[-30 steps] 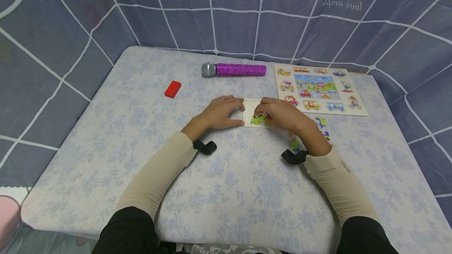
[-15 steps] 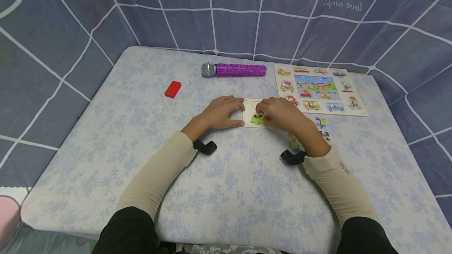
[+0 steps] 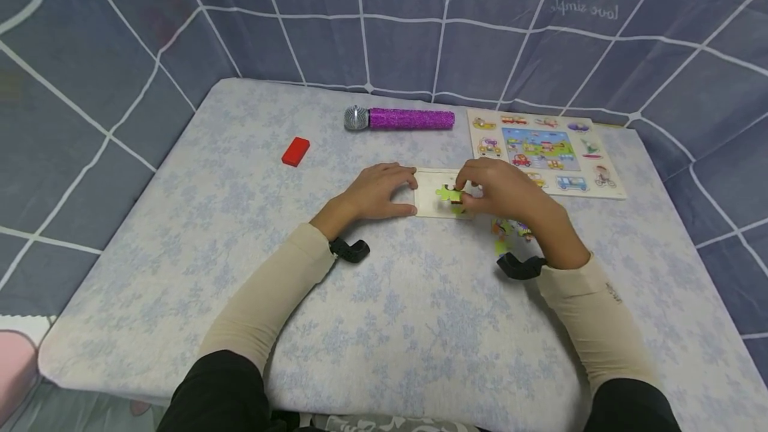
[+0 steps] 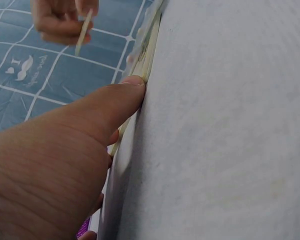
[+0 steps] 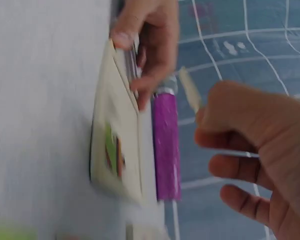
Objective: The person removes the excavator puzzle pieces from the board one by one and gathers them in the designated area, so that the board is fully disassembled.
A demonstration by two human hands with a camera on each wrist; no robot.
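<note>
A small cream wooden puzzle tray (image 3: 425, 195) lies flat at the middle of the table. My left hand (image 3: 381, 192) holds its left end, thumb at the near corner and fingers at the far one; the left wrist view shows the thumb (image 4: 122, 97) against the tray's edge. Between thumb and forefinger, my right hand (image 3: 501, 185) pinches a green jigsaw piece (image 3: 447, 193). The right wrist view shows this piece (image 5: 190, 90) edge-on, raised above the tray. Another jigsaw piece (image 5: 111, 150), green and brown, lies inside the tray. Below the right hand are loose jigsaw pieces (image 3: 507, 229), partly hidden by the wrist.
Behind the tray lies a glittery purple microphone (image 3: 411, 119). A vehicle picture puzzle board (image 3: 609, 187) is at the back right, partly behind the right hand. A red block (image 3: 295, 151) sits to the left. Grey checked cloth (image 3: 402, 52) hangs along the table's back.
My right hand has lifted a green piece up from the tray and shifted a little to the right with it. My left hand keeps its place on the tray.
</note>
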